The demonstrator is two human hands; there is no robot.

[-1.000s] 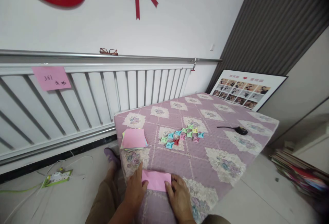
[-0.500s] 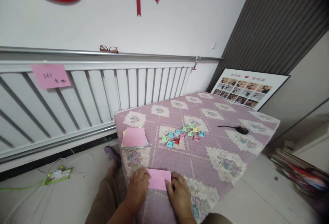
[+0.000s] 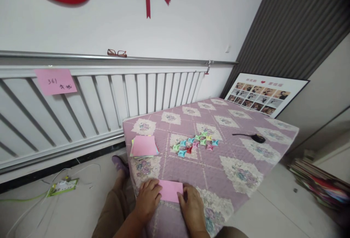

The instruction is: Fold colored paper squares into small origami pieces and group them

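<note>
A pink sheet of paper (image 3: 171,191), a rectangle that looks folded over, lies flat near the front edge of the cloth-covered table. Its left end is under the fingers of my left hand (image 3: 149,198), which press it down. On the opposite end, my right hand (image 3: 192,206) grips the edge with its thumb on top and the other fingers curled alongside. Beyond the hands are several small folded paper pieces (image 3: 195,144) in green, blue, pink, red and yellow. A stack of coloured paper squares (image 3: 144,146), pink on top, sits to the left.
The purple patterned tablecloth (image 3: 207,165) covers the table. A black object with a thin handle (image 3: 257,138) lies at the right. Behind is a white radiator (image 3: 142,90) with glasses (image 3: 117,53) on the pipe above. A power strip (image 3: 63,187) is on the floor.
The pink paper stays in place between both hands. My left fingers look slightly flatter on it. The whole view has shifted very slightly.
</note>
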